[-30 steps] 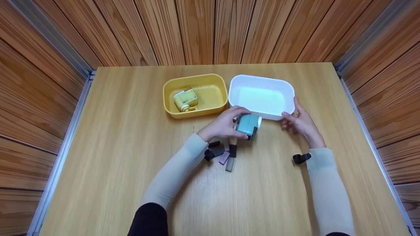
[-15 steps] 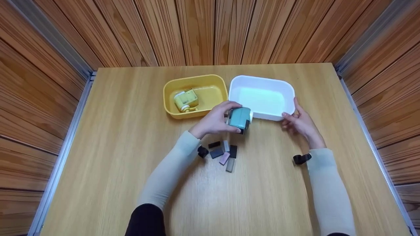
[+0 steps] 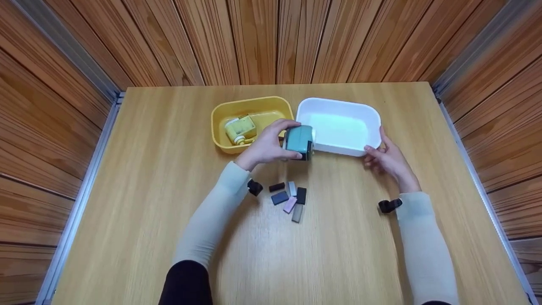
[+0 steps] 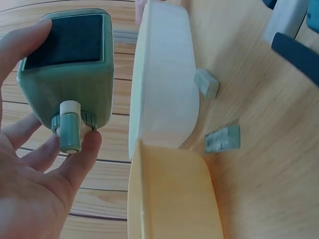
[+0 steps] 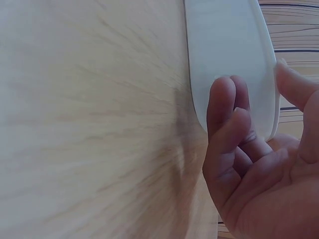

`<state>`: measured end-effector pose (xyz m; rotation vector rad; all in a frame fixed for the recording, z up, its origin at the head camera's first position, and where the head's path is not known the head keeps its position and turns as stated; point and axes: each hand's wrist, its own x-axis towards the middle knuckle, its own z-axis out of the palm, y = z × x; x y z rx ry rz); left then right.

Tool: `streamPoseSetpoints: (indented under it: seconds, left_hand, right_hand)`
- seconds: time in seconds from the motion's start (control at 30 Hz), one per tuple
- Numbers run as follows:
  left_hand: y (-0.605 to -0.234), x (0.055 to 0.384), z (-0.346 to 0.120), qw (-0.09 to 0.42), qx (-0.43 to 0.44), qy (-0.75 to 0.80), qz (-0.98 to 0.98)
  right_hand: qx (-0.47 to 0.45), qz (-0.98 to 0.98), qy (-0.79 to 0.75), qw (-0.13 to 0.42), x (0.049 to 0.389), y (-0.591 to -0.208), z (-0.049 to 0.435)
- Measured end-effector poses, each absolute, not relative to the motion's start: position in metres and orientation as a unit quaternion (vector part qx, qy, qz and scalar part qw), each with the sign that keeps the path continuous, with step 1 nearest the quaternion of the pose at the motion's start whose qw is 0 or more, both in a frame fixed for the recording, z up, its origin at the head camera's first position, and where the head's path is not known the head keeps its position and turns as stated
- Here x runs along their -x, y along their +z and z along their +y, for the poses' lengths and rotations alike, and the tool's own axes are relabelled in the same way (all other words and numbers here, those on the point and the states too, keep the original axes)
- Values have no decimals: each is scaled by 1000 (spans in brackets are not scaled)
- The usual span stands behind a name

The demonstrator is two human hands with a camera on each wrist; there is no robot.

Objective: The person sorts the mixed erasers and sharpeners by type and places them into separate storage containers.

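Note:
My left hand holds up a teal crank pencil sharpener, thumb along one side and fingers around the other. It overlaps the gap between the tubs in the head view. In the left wrist view the sharpener shows a dark panel and a small crank handle pointing at the camera. My right hand grips the near right corner of the white tub, which has nothing in it. In the right wrist view the thumb lies at the rim and the other fingers curl by the outer wall.
The yellow tub stands left of the white one, with a yellow sharpener inside. Several small dark, grey and pink blocks lie on the table in front. Two greyish blocks show near the tubs in the left wrist view.
My left hand has lifted the teal sharpener and moved it left and away from me, off the small blocks, which now show fully. The right hand has stayed at the white tub.

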<state>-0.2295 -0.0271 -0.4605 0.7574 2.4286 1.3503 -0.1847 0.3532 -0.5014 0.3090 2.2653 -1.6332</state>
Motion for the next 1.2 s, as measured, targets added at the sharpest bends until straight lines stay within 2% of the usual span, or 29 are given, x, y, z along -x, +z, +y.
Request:
streamPoseSetpoints:
  seconds: [0.37,0.77,1.2]
  left_hand:
    - [-455,243,-42,102,-239,461,849]
    - [-451,258,-61,106,-186,477,853]
    - [-454,282,-72,107,-103,482,864]
  right_hand:
    - [-107,798,-574,147,188,-513,359]
    - [-108,784,-587,169,181,-492,348]
    - [-106,799,-573,148,190,-515,357]
